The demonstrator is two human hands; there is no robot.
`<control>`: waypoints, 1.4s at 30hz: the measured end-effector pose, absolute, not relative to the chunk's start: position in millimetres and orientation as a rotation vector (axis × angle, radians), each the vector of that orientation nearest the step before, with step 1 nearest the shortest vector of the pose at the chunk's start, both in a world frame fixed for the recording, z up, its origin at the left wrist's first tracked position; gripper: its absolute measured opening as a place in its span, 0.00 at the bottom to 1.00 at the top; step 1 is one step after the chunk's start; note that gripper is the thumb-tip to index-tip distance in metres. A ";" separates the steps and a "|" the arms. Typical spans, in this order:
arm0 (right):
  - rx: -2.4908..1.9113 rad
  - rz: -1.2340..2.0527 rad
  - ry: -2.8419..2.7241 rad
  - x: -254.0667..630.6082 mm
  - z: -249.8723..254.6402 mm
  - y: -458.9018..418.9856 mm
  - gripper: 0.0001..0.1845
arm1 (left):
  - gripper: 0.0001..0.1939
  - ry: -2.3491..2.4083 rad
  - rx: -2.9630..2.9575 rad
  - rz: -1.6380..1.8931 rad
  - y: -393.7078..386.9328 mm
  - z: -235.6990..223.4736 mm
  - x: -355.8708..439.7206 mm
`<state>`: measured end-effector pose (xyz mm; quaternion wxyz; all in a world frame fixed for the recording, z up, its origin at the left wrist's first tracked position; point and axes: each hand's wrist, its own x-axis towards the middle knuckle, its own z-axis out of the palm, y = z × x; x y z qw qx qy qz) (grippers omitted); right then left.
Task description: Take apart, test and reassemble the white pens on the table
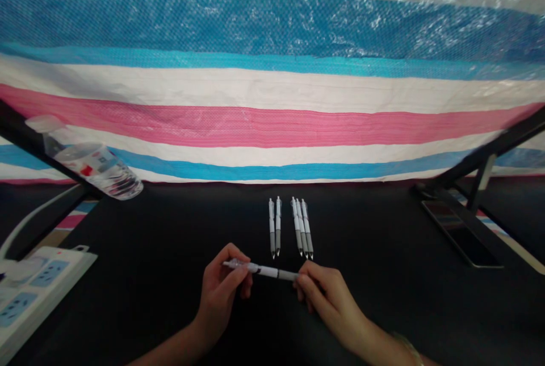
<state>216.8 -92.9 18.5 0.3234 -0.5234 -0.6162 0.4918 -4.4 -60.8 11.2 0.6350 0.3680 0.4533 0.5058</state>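
We see a pen [267,272] in the lower middle of the frame, held slantwise between two hands. The left hand [221,284] pinches the clip end, and the right hand [327,292] pinches the grey end, so we cannot see the tip. Both hands are nearly closed, with only the pen in them. We think the pen could slip, because it is thin and looks smooth. If one hand lets go, the pen could tip, drop on the black worktop [191,230] and roll. If a hand swings up the frame, it could bump the two pens [278,222] or the three pens [300,227] near the middle and push them crooked. These pens are long and thin, with white bodies, grey grips and shiny, pointy tips. The worktop looks flat and dull. Behind it hangs a crinkly striped sheet [272,127], shiny at the upper right. At the left we see a clear bottle [102,167] and a boxy white power strip [63,298]; at the right lies a flat, dark phone [462,235].
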 end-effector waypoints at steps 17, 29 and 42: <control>-1.369 1.162 -1.827 219.4 22.5 -87.1 0.24 | 0.11 1.031 0.837 1.131 -56.9 14.9 -3.3; -1.375 1.311 -1.860 215.2 17.1 -87.4 0.25 | 0.11 0.941 0.915 1.095 -52.4 6.7 3.7; -1.330 1.235 -1.990 213.7 23.2 -87.7 0.22 | 0.32 0.958 0.979 0.983 -43.6 18.2 6.6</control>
